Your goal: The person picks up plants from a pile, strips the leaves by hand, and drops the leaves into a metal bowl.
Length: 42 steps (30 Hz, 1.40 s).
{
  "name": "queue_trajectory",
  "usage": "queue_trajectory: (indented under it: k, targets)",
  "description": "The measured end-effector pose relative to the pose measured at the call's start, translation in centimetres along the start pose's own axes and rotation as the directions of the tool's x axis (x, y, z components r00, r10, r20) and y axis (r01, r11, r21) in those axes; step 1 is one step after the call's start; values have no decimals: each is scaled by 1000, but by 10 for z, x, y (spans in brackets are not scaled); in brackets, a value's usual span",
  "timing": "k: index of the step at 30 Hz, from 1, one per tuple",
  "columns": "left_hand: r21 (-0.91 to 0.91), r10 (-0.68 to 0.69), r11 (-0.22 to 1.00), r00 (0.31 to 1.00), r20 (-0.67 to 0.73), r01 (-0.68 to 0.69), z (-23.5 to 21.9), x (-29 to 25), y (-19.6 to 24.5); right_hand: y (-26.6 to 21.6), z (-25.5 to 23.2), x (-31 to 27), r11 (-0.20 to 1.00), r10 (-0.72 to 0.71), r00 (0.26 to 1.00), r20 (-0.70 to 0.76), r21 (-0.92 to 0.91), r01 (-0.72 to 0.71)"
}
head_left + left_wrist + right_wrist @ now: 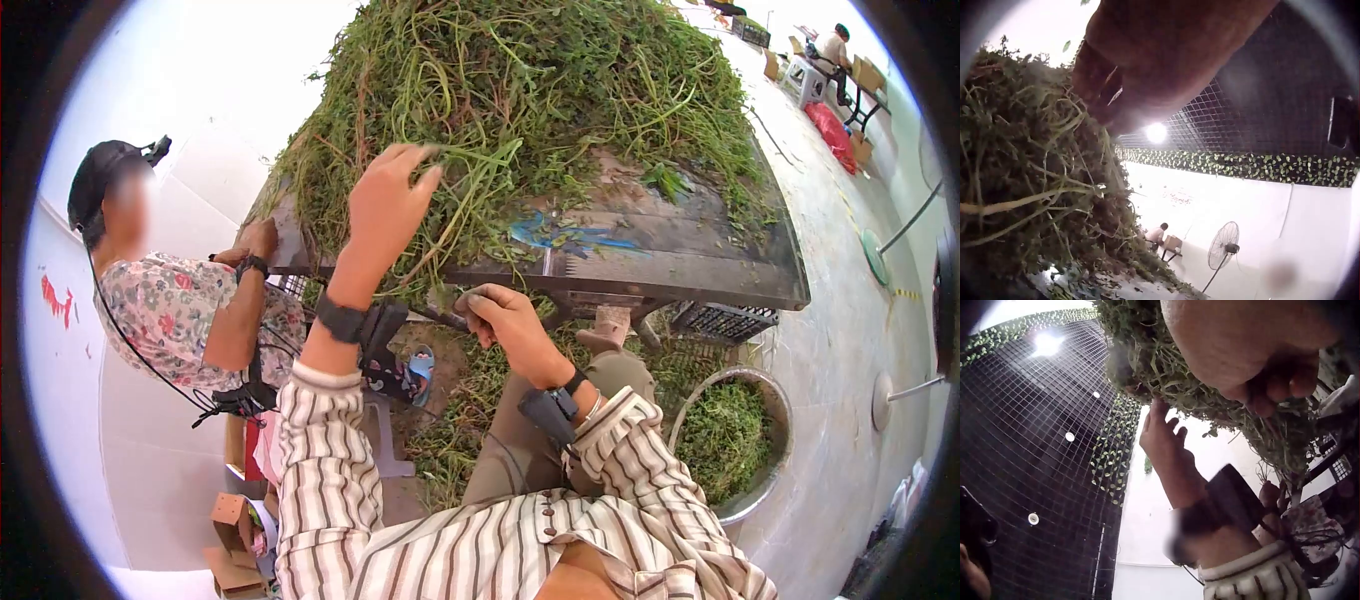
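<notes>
A big heap of leafy green stems [520, 90] lies on the dark table [700, 240]. My left hand [385, 205] is raised at the heap's near left side, palm turned inward. Its index finger and thumb point toward pale loose stems [480, 158], with a gap between them. The left wrist view shows those fingers [1094, 75] right against the tangled stems [1029, 162]. Lower and to the right, my right hand [515, 325] hangs before the table's front edge with fingers curled inward. What lies inside that curl is hidden.
A metal basin [785, 430] of cut greens stands on the floor at right. Black crates [725, 322] sit under the table. Stems litter the floor [450, 440]. Another person [170, 310] sits close on the left, a hand at the table edge. A fan [1222, 247] stands farther off.
</notes>
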<state>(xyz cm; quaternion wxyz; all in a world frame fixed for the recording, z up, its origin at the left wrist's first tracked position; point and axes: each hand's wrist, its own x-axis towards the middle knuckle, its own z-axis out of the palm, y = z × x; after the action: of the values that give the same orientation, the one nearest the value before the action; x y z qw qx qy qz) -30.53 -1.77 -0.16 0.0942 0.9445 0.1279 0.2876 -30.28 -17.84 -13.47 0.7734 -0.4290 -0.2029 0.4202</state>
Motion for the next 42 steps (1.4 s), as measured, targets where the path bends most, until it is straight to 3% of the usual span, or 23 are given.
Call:
queue_trajectory:
  k: [2, 3, 6, 9, 13, 15, 16, 18, 19, 21, 22, 24, 25, 26, 27, 31, 32, 34, 35, 37, 38, 40, 42]
  targets:
    - [105, 184, 979, 981, -64, -177, 18, 17, 2, 0, -2, 0, 1000, -1, 1000, -13, -12, 1]
    - [100, 188, 978, 980, -65, -181, 23, 21, 11, 0, -2, 1, 1000, -4, 1000, -19, -14, 4]
    - [-41, 170, 985, 985, 36, -168, 39, 32, 36, -2, -6, 1, 1000, 8, 1000, -18, -4, -8]
    - [34, 142, 988, 963, 229, -154, 63, 42, 36, -5, -6, -1, 1000, 11, 1000, 1, -30, -11]
    - [94, 105, 987, 960, 260, -134, 84, 50, 28, -5, -6, -1, 1000, 10, 1000, 1, -23, -10]
    - [126, 38, 987, 905, 425, -100, 83, 52, 29, -9, -6, -2, 1000, 12, 1000, -11, -27, -13]
    - [126, 40, 987, 903, 428, -103, 84, 51, 26, -12, -5, -3, 999, 17, 1000, -17, -34, -17]
    - [-44, 207, 978, 951, 228, -203, 84, 41, 19, -12, -4, -4, 999, 27, 999, -19, -37, -27]
    - [-42, 203, 979, 951, 232, -199, 77, 36, 20, -11, -5, -3, 999, 28, 1000, -13, -34, -28]
    - [-154, 219, 963, 975, -29, -221, 57, 25, 24, -10, -5, -3, 999, 37, 999, -2, -27, -37]
    - [-149, 214, 965, 976, -24, -216, 39, 16, 31, -10, -6, -3, 999, 31, 1000, -3, -34, -31]
    - [-345, -89, 934, 996, 25, 92, 2, -8, 47, -10, -6, -4, 999, 31, 1000, 4, -38, -31]
    - [-339, -95, 936, 995, 25, 98, -6, -20, 43, -10, -6, -4, 999, 12, 1000, 7, -34, -11]
    - [-420, -149, 902, 985, -86, 100, -15, -32, 37, -9, -6, -4, 1000, -8, 1000, 10, -29, 8]
    - [-498, -210, 863, 959, -192, 89, -23, -45, 32, -8, -7, -3, 999, -13, 1000, 27, -37, 14]
    - [-484, -316, 872, 834, -452, 68, -51, -98, 14, -3, -6, -2, 1000, -11, 1000, 18, 4, 11]
    - [-480, -321, 874, 832, -452, 76, -59, -111, 12, -3, -6, -2, 1000, -4, 1000, 23, 6, 4]
    - [-551, -452, 826, 725, -520, 119, -73, -138, 9, -3, -5, -4, 1000, -27, 1000, 13, -8, 27]
    - [-550, -456, 826, 722, -520, 125, -79, -149, 5, 2, -6, -2, 1000, -30, 999, 35, 7, 30]
    - [-505, -444, 859, 610, -656, 83, -85, -173, -8, 1, -3, -3, 1000, -20, 999, 35, 0, 20]
    - [-502, -448, 860, 607, -656, 91, -89, -185, -13, 2, -2, -3, 1000, -16, 999, 32, -6, 16]
    - [-491, -541, 832, 571, -618, 257, -95, -209, -24, 5, -2, -1, 1000, -10, 999, 45, -5, 10]
    - [-410, -511, 857, 611, -604, 312, -98, -234, -41, 4, -1, -2, 1000, 10, 999, 38, -18, -9]
